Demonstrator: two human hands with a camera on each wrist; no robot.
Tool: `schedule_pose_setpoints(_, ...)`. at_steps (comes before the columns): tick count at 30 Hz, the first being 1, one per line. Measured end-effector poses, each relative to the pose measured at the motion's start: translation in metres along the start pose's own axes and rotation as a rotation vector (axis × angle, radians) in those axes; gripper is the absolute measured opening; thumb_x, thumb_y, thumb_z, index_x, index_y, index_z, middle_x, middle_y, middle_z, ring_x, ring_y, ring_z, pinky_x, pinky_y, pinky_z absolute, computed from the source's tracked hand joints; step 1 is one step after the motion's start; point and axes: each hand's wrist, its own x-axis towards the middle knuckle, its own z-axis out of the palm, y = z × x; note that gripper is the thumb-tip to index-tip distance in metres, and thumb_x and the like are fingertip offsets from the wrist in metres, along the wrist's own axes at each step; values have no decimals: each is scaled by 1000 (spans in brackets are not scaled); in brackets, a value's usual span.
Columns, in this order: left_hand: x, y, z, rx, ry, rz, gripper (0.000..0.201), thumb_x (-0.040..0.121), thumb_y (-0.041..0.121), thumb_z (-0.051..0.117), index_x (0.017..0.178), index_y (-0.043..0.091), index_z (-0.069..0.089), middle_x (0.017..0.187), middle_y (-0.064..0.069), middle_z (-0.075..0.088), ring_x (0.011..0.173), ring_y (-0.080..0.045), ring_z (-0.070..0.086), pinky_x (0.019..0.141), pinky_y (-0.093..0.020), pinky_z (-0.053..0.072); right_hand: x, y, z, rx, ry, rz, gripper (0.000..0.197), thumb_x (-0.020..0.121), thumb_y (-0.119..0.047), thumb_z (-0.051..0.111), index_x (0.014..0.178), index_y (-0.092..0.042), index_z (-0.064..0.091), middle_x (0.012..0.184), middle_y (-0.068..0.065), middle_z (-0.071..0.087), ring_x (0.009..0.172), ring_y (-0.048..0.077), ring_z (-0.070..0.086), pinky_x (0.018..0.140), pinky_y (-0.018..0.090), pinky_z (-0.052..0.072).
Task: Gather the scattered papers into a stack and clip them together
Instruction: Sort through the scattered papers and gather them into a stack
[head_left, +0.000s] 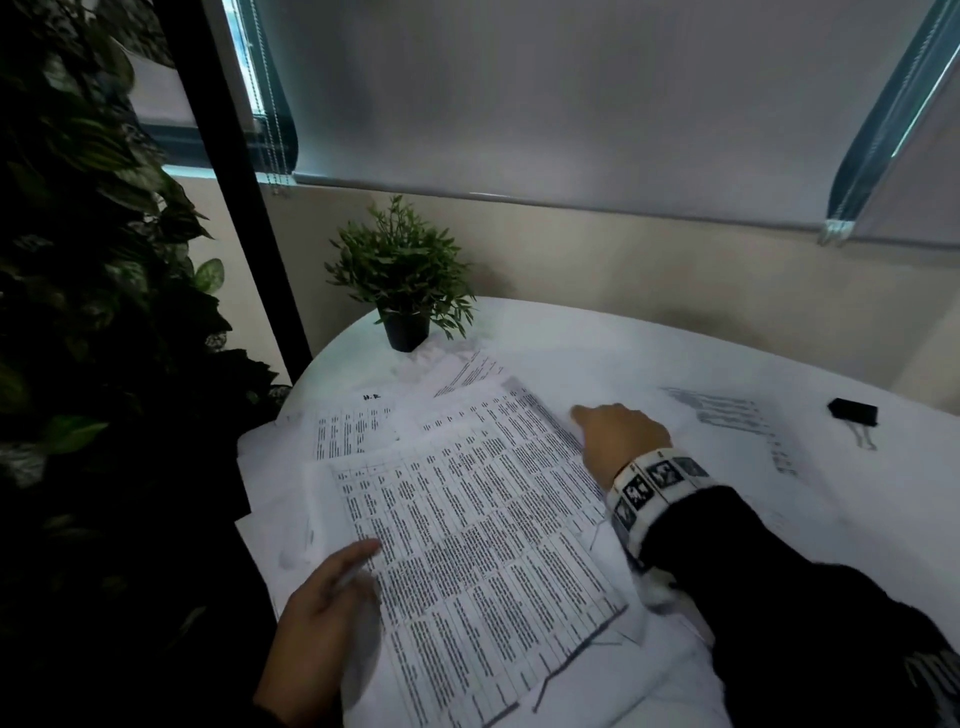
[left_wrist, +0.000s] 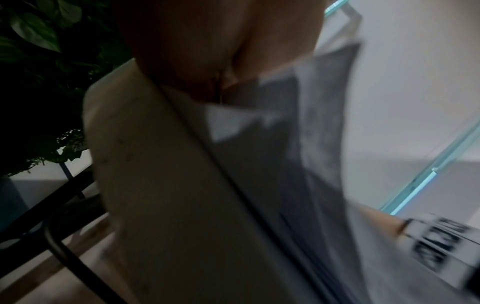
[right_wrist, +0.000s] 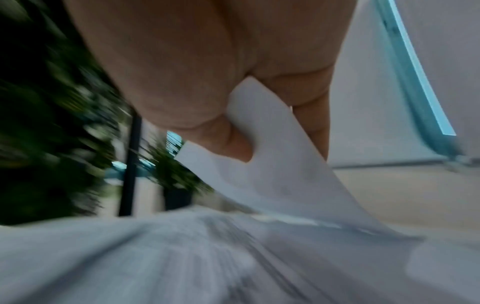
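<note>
Papers (head_left: 483, 525) were mid-gathering: left hand (head_left: 317, 618) gripped the pile's edge, right hand (head_left: 618, 441) pinched one sheet's corner. Next, fetch the far sheet (head_left: 737, 421), then the binder clip (head_left: 853, 413).

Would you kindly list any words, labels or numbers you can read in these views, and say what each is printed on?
None can be read.
Top sheet, held by both hands: dense table text, too small and blurred.
Sheets beneath: columns and a short dark heading, illegible.
Separate sheet near the binder clip: grey lines, blurred.
Wristband on the right wrist: black-and-white marker squares, no letters.
</note>
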Motion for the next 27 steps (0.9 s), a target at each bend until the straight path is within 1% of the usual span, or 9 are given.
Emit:
schedule_pose_setpoints(4,-3,22,3,-333,-48,-164,45,100,30,36,119,-2,60,134,-13,55,133,-20,44,102,-28,39,-58,-32,11,9,114,-545,51,83,-4,39,127,-27,50,109,4,62,98,27,61,84,43,51)
schedule_pose_setpoints(7,2,23,-11,-401,-99,-229,62,94,54,29,90,9,73,90,-13,75,79,-22,73,62,-33,55,-104,-41,30,-86,-10,-698,48,68,-21,35,104,-38,63,89,-6,66,82,19,65,74,40,54)
schedule_pose_setpoints(10,-1,16,-14,-307,-110,-180,25,90,32,58,107,16,67,102,-9,74,88,-22,72,68,-33,55,-124,-36,45,-163,-172,-731,39,62,-40,54,99,-46,65,98,-7,68,93,16,67,81,43,56)
schedule_pose_setpoints(12,-1,9,-11,-115,-72,-73,29,82,-1,64,107,15,63,110,-17,70,95,-28,69,80,-39,53,-125,-28,44,-64,-189,-762,41,81,-57,50,121,-48,54,130,1,57,124,20,52,102,46,42)
schedule_pose_setpoints(15,-10,17,-5,121,18,170,65,82,-18,56,123,30,43,125,-5,60,119,-27,55,104,-45,41,-116,-12,37,477,-258,-544,98,58,-91,28,144,-47,12,158,-6,8,145,6,0,117,26,5)
schedule_pose_setpoints(18,-15,34,1,190,0,358,89,80,-16,61,131,46,22,129,7,55,118,-9,56,106,-36,41,-102,-1,41,884,-24,-210,113,56,-89,42,148,-37,2,155,-11,14,142,1,9,116,24,11)
schedule_pose_setpoints(20,-19,52,7,141,-27,494,82,82,-11,62,132,41,24,112,32,59,103,8,59,93,-17,48,-96,-1,36,1174,-1,-115,92,75,-57,63,147,-34,11,145,-13,36,135,4,33,111,27,30)
schedule_pose_setpoints(23,-24,85,19,70,-73,668,50,81,14,72,110,49,51,104,26,66,94,6,63,80,-14,51,-97,-3,15,1447,183,-154,43,88,-19,63,124,-34,45,111,-20,67,106,0,62,89,18,50)
schedule_pose_setpoints(27,-20,98,36,-42,-135,714,26,87,20,64,106,38,57,105,21,68,100,2,63,80,-10,49,-104,-1,-1,1426,479,-168,27,87,-29,58,113,-34,54,108,-15,67,102,-1,62,86,17,50)
